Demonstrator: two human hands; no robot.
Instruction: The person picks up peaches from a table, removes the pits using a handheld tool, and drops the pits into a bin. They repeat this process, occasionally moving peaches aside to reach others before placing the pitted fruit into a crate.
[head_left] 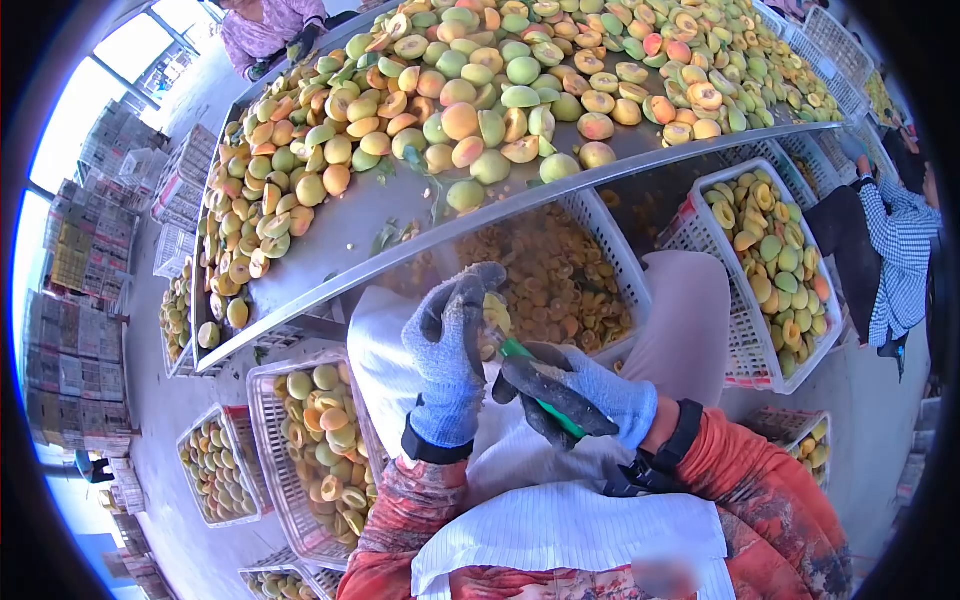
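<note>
Left hand (pixel 450 335) pinches a fruit piece (pixel 497 314); right hand (pixel 585 392) grips a green-handled tool (pixel 563 419) close by; bench (pixel 310 268) beyond both.

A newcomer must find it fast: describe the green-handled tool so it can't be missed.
Start at the big fruit-heaped table, then drop to the wearer's lap. Above it, the gloved right grip holds the tool. Its slim, bright green handle stands out from the dark glove palm and the yellow fruit piece near its tip.
</note>
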